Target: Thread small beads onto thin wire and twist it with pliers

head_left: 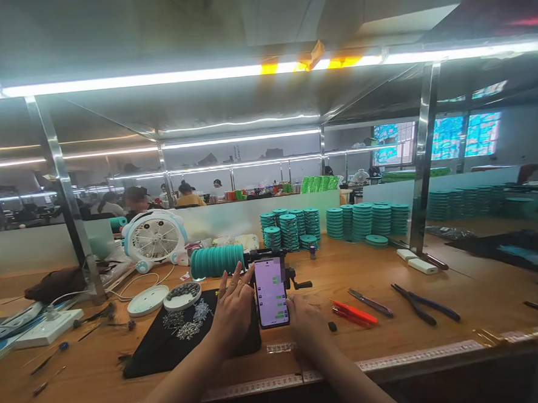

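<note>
A smartphone (272, 295) with a lit chat screen stands nearly upright, in front of a black clamp-like device with a crank handle (304, 284). My left hand (232, 310) is at the phone's left edge, its fingers spread and pointing up and away. At the lower right edge of the phone, my right hand (306, 321) is closed against it, with some fingertips hidden. A row of teal spools (217, 262) sits on the device, just beyond my left fingers. Under my left forearm lies a black mat (155, 354) bearing small metal and clear parts (190, 329).
Stacked teal spools (289, 230) line the back. Right of my hands lie a red-orange tool (354, 313), a craft knife (370, 302) and black pliers (425, 304). A dish of beads (182, 295), a white lid (148, 301) and a fan (155, 239) stand left. People sit beyond the partition.
</note>
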Demonstrator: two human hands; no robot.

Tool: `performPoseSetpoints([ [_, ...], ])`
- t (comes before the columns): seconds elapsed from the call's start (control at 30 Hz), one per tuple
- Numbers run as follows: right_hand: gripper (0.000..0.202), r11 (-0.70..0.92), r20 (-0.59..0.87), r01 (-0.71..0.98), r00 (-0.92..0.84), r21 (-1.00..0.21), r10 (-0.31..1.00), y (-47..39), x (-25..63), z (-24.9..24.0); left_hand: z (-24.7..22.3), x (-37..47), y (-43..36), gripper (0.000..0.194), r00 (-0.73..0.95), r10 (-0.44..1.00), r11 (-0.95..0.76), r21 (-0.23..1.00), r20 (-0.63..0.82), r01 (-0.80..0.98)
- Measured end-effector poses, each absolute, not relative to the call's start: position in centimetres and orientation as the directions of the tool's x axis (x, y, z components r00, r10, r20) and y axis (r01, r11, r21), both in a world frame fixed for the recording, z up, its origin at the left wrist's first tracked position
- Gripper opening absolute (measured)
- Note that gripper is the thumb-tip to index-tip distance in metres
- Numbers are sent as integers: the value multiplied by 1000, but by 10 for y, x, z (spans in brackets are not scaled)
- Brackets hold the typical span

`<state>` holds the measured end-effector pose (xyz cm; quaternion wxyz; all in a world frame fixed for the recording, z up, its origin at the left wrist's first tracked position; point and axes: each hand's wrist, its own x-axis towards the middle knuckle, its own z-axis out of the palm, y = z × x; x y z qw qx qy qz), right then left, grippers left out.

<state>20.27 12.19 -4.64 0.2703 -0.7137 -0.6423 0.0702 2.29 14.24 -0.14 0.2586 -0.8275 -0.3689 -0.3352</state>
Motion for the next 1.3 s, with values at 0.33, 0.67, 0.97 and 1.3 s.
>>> performPoseSetpoints([
  [0.33,31,-9,281,893,151,-450,948,120,204,-47,-10,20,138,24,510,481,-591,-165,714,789],
  [0.67,32,6,330,909,144,-416,933,121,205,-50,-33,18,132,21,464,518,-565,-119,719,817],
  [0.97,32,10,334,904,147,-428,931,120,206,-48,-36,18,125,20,462,526,-571,-106,714,814],
  [1.3,32,18,360,906,150,-423,921,121,207,-51,-37,16,129,17,470,515,-562,-131,717,817],
])
